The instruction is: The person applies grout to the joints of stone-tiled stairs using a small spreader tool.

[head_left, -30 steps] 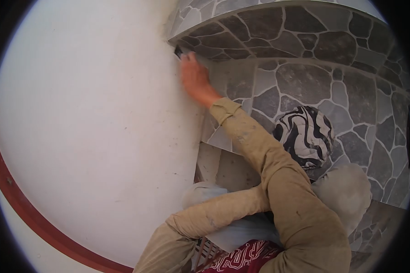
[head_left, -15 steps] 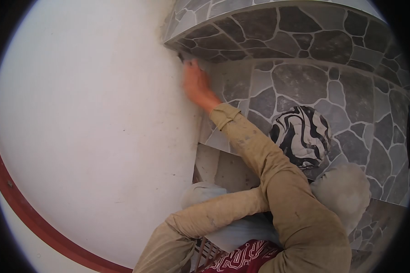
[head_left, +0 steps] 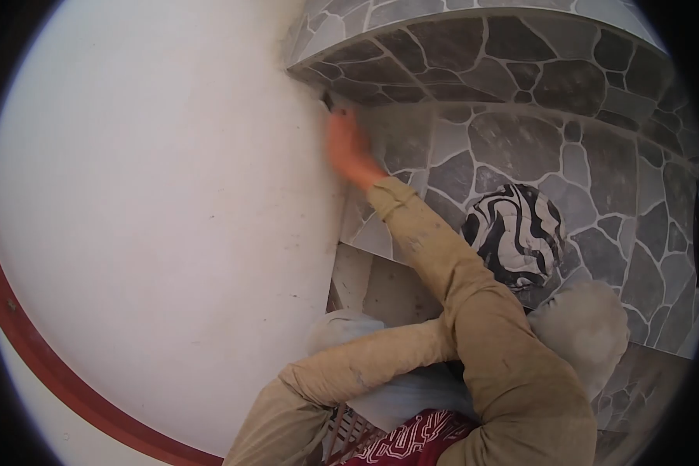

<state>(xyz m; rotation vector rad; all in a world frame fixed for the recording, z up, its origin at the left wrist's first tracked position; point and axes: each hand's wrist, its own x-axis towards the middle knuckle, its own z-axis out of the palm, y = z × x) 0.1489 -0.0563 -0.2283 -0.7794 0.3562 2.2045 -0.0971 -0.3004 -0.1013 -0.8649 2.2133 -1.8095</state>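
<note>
My right hand (head_left: pixel 351 149), blurred by motion, is closed around a small dark-tipped tool (head_left: pixel 327 99) whose kind I cannot make out. It is at the corner where the white wall (head_left: pixel 171 179) meets the stone-patterned step (head_left: pixel 412 144), just below the riser (head_left: pixel 443 54). The tool's tip points up toward that corner. My left forearm (head_left: pixel 373 357) crosses beneath my right arm, which hides the left hand.
A round, black-and-white patterned fabric object (head_left: pixel 516 233) lies on the step beside my right forearm. My knees flank my crossed arms. A dark red band (head_left: pixel 46 365) curves along the lower left of the wall.
My right hand and its tool have shifted slightly right and down in the view. The stone surfaces have also shifted a little. The left arm stays crossed under the right.
</note>
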